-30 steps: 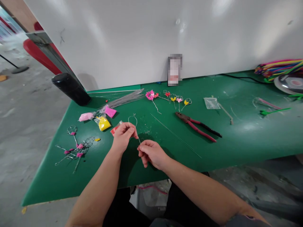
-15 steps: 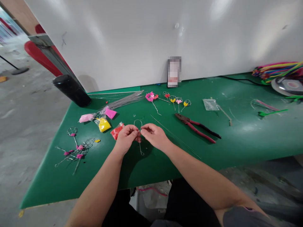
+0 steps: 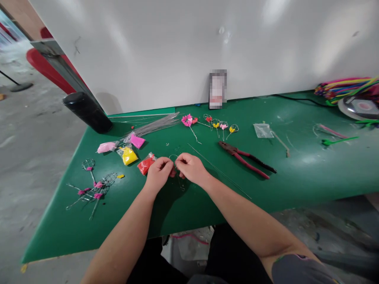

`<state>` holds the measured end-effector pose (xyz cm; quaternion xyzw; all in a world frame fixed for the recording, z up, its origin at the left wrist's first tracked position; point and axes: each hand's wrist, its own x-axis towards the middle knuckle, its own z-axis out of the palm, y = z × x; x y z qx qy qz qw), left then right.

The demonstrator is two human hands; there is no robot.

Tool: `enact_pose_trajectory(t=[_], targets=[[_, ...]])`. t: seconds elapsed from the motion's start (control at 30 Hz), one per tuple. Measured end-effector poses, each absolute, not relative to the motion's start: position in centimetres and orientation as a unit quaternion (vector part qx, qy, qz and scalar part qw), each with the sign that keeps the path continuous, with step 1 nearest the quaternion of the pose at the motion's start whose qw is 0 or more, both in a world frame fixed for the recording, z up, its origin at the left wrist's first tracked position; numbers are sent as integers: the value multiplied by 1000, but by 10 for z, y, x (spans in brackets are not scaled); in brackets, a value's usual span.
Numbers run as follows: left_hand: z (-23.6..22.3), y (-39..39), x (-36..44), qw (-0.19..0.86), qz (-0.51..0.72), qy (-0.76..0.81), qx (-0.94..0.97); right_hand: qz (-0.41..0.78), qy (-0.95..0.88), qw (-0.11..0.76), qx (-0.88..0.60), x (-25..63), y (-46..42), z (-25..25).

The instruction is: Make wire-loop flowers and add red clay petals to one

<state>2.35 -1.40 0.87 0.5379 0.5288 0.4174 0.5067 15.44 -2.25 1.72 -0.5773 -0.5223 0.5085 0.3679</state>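
Both hands' fingers pinch the looped wire (image 3: 179, 181), left hand (image 3: 162, 172) beside the red-filled bag (image 3: 146, 164), right hand (image 3: 190, 167) left of the pliers (image 3: 237, 152). Left of the pliers too, clear bags hold yellow (image 3: 128, 155), pink (image 3: 107, 147) and magenta (image 3: 136, 140) material.

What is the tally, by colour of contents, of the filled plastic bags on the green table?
Light pink bag: 1
Bright pink bag: 1
Yellow bag: 1
Red bag: 1
Total: 4
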Motion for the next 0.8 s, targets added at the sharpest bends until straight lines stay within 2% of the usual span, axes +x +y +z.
enact_pose_trajectory(t=[0.2,0.37,0.5,0.6,0.7,0.8], targets=[[8,-14,24,485,435,531,542,494,-537,353,-585,155,-24,13],[7,-13,24,489,429,533,542,416,-592,348,-597,153,-22,6],[6,-12,24,510,399,551,526,402,-620,308,-599,170,-19,12],[6,-11,25,518,385,566,514,289,-663,197,-662,202,-15,22],[6,-10,27,529,379,570,501,194,-673,-1,-714,232,-10,29],[7,-9,28,533,387,573,488,193,-665,-86,-716,244,-5,30]])
